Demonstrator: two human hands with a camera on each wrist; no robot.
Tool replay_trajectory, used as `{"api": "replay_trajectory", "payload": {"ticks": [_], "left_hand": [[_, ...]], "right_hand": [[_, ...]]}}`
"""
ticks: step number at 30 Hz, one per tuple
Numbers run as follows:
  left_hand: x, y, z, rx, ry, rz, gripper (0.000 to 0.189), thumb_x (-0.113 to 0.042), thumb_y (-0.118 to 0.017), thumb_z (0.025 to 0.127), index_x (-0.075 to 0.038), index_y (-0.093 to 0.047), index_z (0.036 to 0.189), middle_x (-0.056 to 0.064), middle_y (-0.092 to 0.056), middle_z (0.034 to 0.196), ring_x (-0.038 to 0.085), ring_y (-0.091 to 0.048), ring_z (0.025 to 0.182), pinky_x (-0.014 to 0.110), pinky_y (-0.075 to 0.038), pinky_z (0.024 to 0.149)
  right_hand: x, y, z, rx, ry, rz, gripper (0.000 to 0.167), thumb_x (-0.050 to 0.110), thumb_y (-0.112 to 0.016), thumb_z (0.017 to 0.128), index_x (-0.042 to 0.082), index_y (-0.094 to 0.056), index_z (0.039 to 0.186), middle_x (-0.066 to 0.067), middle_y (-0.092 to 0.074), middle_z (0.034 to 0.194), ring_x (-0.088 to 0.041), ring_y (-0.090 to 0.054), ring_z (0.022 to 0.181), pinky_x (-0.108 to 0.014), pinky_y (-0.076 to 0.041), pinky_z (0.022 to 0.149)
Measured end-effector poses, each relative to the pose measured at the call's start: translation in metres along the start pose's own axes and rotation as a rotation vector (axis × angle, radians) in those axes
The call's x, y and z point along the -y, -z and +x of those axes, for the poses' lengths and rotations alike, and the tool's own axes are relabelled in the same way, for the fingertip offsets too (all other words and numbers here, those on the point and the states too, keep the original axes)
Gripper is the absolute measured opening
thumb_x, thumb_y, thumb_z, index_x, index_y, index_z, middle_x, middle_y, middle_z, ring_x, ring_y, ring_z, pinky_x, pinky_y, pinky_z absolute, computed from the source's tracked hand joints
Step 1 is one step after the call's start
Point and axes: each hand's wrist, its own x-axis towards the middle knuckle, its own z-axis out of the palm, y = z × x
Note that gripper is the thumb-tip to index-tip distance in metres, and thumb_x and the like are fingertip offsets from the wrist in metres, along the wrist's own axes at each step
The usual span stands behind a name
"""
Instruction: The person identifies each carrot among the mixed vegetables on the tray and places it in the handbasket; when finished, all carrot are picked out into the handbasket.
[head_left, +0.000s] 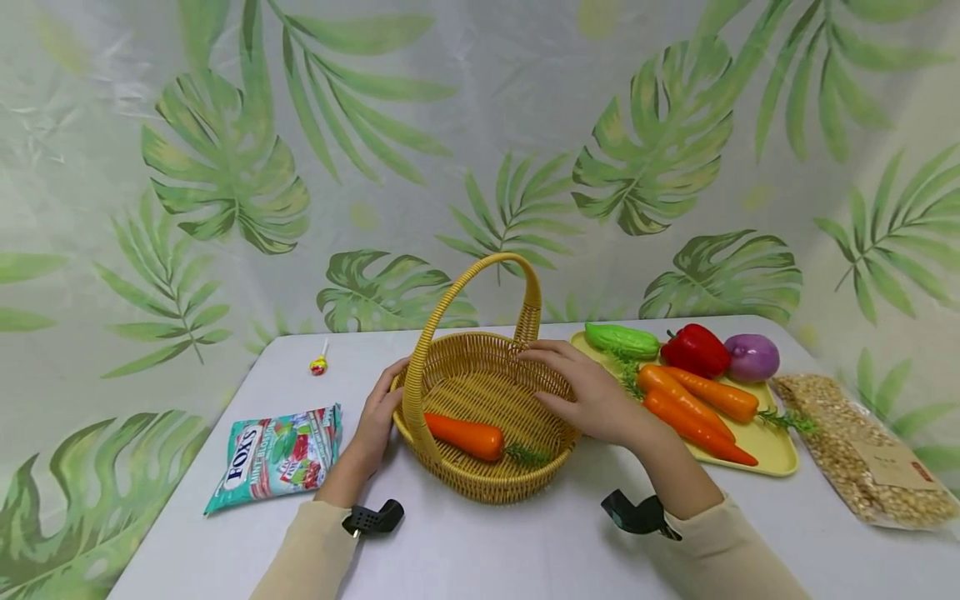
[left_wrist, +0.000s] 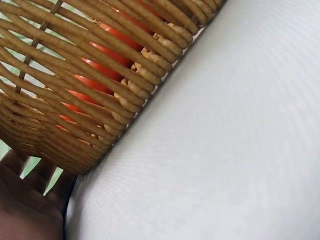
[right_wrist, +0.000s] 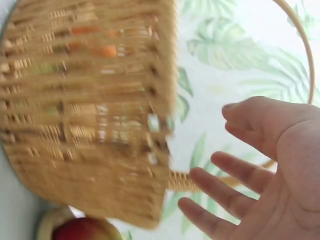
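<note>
A woven yellow wicker basket (head_left: 491,487) with a tall arched handle (head_left: 459,287) stands mid-table. Inside it lies one orange carrot (head_left: 468,437) with green fronds; its orange shows through the weave in the left wrist view. My left hand (head_left: 375,419) rests along the basket's left side, fingers extended against the wicker, seen also low in the left wrist view. Over the right rim is my right hand (head_left: 592,392), fingers spread and nothing held. In the right wrist view that hand (right_wrist: 265,170) stands apart from the basket wall (right_wrist: 100,100).
At the right, a yellow tray (head_left: 783,458) bears several carrots (head_left: 693,412), a red bell pepper (head_left: 696,350), a purple round vegetable (head_left: 752,357) and a green bumpy vegetable (head_left: 622,340). Beyond lies a bag of grains (head_left: 855,442). Leftward are a FOX'S candy bag (head_left: 277,457) and a lollipop (head_left: 318,364).
</note>
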Motion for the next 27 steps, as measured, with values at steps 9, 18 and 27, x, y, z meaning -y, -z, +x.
{"api": "replay_trajectory", "payload": {"ticks": [9,18,27], "left_hand": [[0.0,0.0,-0.001,0.0,-0.011,0.006,0.048,-0.023,-0.037,0.102,-0.032,-0.041,0.149,-0.005,-0.036,0.159,0.019,-0.025,0.152,0.052,-0.016,0.125],[-0.001,0.0,-0.001,0.003,-0.015,0.003,0.048,-0.022,-0.036,0.102,-0.03,-0.04,0.149,-0.004,-0.036,0.159,0.02,-0.025,0.152,0.052,-0.017,0.125],[-0.001,0.0,-0.002,0.006,-0.02,0.004,0.049,-0.021,-0.035,0.102,-0.03,-0.04,0.149,-0.004,-0.035,0.159,0.019,-0.026,0.152,0.051,-0.017,0.125]], "right_hand": [[-0.036,0.027,-0.012,0.074,-0.139,0.066,0.063,0.021,-0.067,0.095,0.02,-0.04,0.152,-0.015,-0.029,0.162,-0.043,-0.032,0.145,-0.069,-0.034,0.11],[-0.065,0.045,-0.022,0.066,-0.236,0.04,0.062,0.028,-0.064,0.096,0.019,-0.039,0.153,-0.017,-0.033,0.159,-0.045,-0.04,0.14,-0.07,-0.037,0.106],[-0.095,0.056,-0.036,0.076,-0.349,0.015,0.062,0.029,-0.063,0.096,0.015,-0.04,0.152,-0.024,-0.034,0.156,-0.048,-0.046,0.132,-0.068,-0.041,0.103]]}}
